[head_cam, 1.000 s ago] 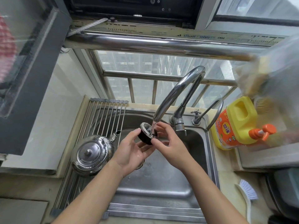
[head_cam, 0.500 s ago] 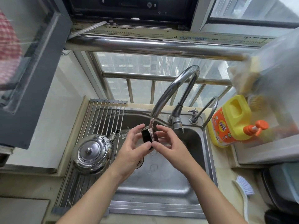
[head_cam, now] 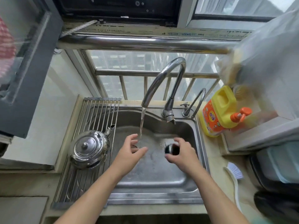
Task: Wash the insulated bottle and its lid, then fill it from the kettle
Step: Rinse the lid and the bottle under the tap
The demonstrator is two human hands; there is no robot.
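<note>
Tap [head_cam: 163, 78] running; stream falls from the spout into the sink [head_cam: 153, 180] and passes just beside the fingertips of my left hand [head_cam: 131, 152]. Left hand: empty, fingers loosely spread and slightly curled, thumb out to the right, held over the left half of the basin. Right hand [head_cam: 182, 152]: over the right half of the basin, well apart from the left, away from the stream. Its thumb and fingers are pinching the lid [head_cam: 170, 148], a small dark round piece with a shiny rim, turned on its side so the rim faces left. Lid somewhat blurred; I cannot tell finer detail. Bottle: something dark shows just past my left palm, but I cannot tell whether that is the bottle. Kettle [head_cam: 89, 148]: polished steel, lid on with a knob on top, standing upright on the roll-up drying rack [head_cam: 97, 113] that spans the left edge of the sink; spout points to the far right. Kettle sits left of my left hand, not touching it. To the right of the tap, a smaller curved tap [head_cam: 198, 101]. On the right counter, far side: yellow detergent jug [head_cam: 220, 110] with an orange pump, lying tilted. Nearer on the right counter: a white-handled scrub brush [head_cam: 234, 177], bristles toward the far end
</note>
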